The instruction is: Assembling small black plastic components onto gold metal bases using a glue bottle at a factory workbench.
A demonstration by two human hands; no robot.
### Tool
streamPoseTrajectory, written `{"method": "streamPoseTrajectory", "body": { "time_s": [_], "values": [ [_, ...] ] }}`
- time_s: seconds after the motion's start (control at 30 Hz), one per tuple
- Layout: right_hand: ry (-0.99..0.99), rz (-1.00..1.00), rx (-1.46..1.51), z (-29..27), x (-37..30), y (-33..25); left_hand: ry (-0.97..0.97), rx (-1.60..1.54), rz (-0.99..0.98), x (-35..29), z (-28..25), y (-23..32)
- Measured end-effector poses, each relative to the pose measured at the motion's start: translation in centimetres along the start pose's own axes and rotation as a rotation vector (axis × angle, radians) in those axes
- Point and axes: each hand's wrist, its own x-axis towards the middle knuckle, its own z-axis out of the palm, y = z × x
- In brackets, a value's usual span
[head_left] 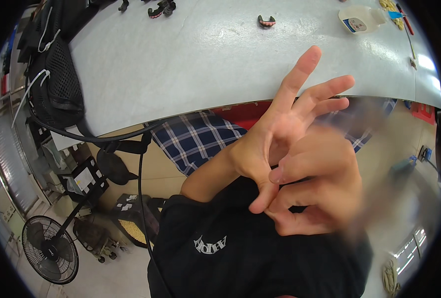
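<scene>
My left hand (282, 129) is raised in front of my chest near the table's front edge. Several of its fingers are stretched out and spread, and the thumb points down. Over its palm and thumb lies my right hand (324, 179), with fingers curled and their tips pressed together beside the left thumb. Whatever those fingertips hold, if anything, is hidden. A blur covers the right wrist. Beyond the hands, on the grey table (190, 64), lies a small dark U-shaped piece (266, 21) with a pink rim, apart from both hands.
More dark and pink pieces (162, 9) lie at the far edge. A translucent bottle (362, 20) stands at the far right. A black mesh bag (64, 79) and a cable (141, 198) are on the left. Blue plaid cloth (195, 139) hangs below the table; a black fan (50, 250) stands lower left.
</scene>
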Motion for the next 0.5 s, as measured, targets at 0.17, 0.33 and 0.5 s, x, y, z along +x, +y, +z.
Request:
{"method": "streamPoseTrajectory", "body": {
  "time_s": [0.17, 0.33, 0.5],
  "values": [
    [0.162, -0.030, 0.130, 1.09, -0.41, 0.15, -0.079, 0.038, 0.090, 0.10, 0.00, -0.16],
    [0.189, -0.036, 0.204, 0.84, -0.21, 0.19, -0.093, 0.046, 0.091, 0.15, -0.19, -0.16],
    [0.096, 0.017, 0.172, 0.29, -0.63, 0.09, 0.070, 0.027, 0.105, 0.03, 0.66, -0.45]
  ]
}}
